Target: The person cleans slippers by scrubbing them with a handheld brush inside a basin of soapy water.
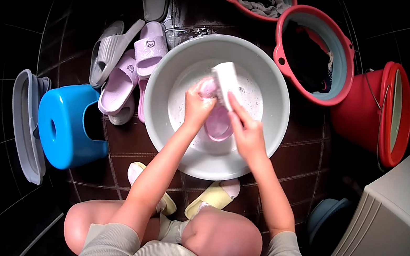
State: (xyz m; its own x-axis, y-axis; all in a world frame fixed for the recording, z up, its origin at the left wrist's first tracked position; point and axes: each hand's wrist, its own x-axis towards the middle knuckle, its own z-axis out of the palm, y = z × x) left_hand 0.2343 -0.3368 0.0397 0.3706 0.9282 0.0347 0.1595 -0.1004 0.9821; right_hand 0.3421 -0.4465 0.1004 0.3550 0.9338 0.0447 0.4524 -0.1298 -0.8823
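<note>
A wide pale grey basin [155, 120] stands before me with cloudy, sudsy water [180, 95] in its bottom. Over the water my left hand [199, 106] is closed on a pink slipper [218, 127], which is tilted with one end toward me. My right hand [247, 133] grips a white scrub brush [228, 81]. The brush lies across the slipper's far part, with its bristle side against it and slightly blurred. Part of the slipper is hidden under the brush and my fingers.
Left of the basin lie several lilac slippers [150, 48] and grey slippers [115, 53], beside a blue stool [65, 125]. Red-rimmed basins [350, 59] holding cloth and a red bucket [358, 111] are at the right. A beige cabinet-like box [394, 209] stands near right.
</note>
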